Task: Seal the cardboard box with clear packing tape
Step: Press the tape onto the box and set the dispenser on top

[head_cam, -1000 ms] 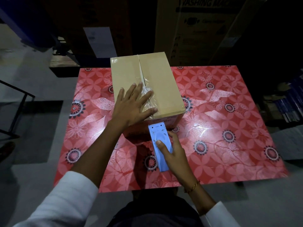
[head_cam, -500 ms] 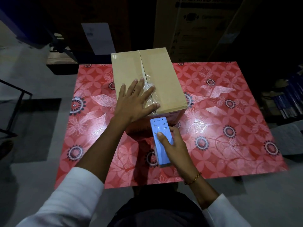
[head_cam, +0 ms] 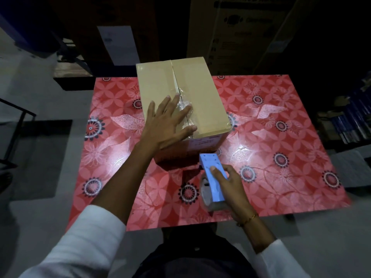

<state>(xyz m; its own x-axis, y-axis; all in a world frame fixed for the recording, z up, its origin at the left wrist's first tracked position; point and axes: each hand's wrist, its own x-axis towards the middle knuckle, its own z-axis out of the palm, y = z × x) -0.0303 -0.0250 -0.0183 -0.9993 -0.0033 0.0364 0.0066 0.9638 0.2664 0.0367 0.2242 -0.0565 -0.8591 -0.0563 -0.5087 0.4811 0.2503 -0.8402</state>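
On the red floral table point(head_cam: 281, 137), toward its far edge, stands the cardboard box point(head_cam: 200, 101), long axis running away from the person, centre seam along it. Head view, the only one. The left hand point(head_cam: 166, 125) lies flat and spread on the near part of the lid, fingers point(head_cam: 185, 110) over wrinkled clear tape point(head_cam: 183, 105) that covers only the seam's near stretch; the far stretch looks bare. The right hand point(head_cam: 226, 181) is closed around a blue tape dispenser point(head_cam: 211, 175), low, just in front of the box's near face, blade end toward it. This hand is nearer the seam's start. Open tabletop lies right and left; dark cartons point(head_cam: 241, 27) crowd the far side.
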